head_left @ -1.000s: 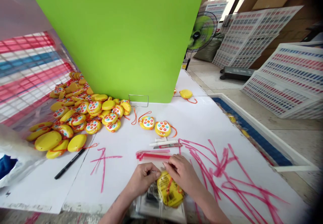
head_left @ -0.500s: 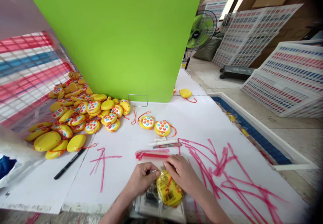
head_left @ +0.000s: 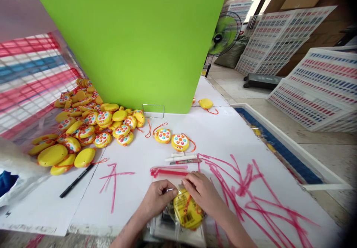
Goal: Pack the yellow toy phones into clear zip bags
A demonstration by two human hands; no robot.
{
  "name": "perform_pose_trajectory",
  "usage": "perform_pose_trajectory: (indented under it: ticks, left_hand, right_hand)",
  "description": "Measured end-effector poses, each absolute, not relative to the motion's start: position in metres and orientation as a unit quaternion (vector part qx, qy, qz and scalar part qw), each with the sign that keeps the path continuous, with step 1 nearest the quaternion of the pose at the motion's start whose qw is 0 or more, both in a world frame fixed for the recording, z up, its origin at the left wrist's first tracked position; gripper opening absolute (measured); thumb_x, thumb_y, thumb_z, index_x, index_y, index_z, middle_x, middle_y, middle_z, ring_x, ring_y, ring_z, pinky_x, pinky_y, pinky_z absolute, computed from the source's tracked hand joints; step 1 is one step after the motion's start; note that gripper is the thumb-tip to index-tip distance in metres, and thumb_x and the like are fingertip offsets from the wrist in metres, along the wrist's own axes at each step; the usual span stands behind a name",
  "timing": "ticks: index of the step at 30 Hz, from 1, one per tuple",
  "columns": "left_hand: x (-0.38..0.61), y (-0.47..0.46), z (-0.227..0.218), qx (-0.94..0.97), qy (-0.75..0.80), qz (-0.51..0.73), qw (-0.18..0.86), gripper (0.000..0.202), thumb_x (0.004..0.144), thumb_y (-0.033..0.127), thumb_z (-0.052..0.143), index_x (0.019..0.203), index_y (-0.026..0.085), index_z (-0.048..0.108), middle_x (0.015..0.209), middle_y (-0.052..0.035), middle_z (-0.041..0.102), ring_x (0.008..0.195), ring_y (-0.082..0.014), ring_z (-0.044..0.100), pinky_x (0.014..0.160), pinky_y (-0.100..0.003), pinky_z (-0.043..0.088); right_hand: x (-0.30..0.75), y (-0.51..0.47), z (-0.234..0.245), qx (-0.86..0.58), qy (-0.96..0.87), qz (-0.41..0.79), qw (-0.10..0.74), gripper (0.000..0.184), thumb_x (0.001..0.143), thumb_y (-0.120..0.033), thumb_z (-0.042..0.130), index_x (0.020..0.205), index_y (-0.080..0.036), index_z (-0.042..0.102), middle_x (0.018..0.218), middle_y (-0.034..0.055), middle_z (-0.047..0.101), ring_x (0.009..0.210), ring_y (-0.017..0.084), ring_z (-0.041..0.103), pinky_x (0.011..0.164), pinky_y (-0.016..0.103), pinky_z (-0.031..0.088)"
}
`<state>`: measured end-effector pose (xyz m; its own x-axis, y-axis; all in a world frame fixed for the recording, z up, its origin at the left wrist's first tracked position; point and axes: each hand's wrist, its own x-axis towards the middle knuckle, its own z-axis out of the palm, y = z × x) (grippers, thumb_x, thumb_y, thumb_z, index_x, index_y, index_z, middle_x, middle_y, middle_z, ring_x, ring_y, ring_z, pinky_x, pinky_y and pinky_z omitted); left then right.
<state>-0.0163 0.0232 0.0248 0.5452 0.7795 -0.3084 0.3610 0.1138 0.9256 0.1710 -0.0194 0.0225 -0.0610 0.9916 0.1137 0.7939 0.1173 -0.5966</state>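
A yellow toy [head_left: 187,213] with an orange cord and a barcode sticker lies inside a clear plastic bag [head_left: 170,223] at the near table edge. My left hand [head_left: 157,198] pinches the bag's top edge with closed fingers. My right hand [head_left: 203,193] rests curled over the toy and pinches the same edge beside the left. A stack of clear zip bags with red strips [head_left: 168,172] lies just beyond both hands.
A heap of yellow toys [head_left: 83,127] fills the left of the white table [head_left: 228,136], two more toys [head_left: 171,139] sit mid-table. A black marker [head_left: 76,181] and white pens [head_left: 181,158] lie nearby. A green board [head_left: 134,43] stands behind. Crates and a fan [head_left: 224,34] are at right.
Both hands stay pinched on the bag's top edge with only slight finger shifts; the toy has not moved.
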Motion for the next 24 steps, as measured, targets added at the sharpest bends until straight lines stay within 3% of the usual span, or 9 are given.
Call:
perform_pose_trajectory:
  ticks: [24]
  left_hand:
    - [-0.0164, 0.0235, 0.022, 0.667, 0.441, 0.177, 0.574, 0.025, 0.079, 0.037, 0.058, 0.076, 0.013, 0.065, 0.061, 0.0024, 0.055, 0.055, -0.0097, 0.046, 0.054, -0.02, 0.037]
  right_hand:
    - [0.171, -0.0205, 0.0234, -0.64, -0.696, 0.21, 0.248, 0.022, 0.094, -0.023, 0.044, 0.074, -0.02, 0.055, 0.078, 0.0039, 0.063, 0.078, 0.019, 0.056, 0.069, 0.03, 0.041]
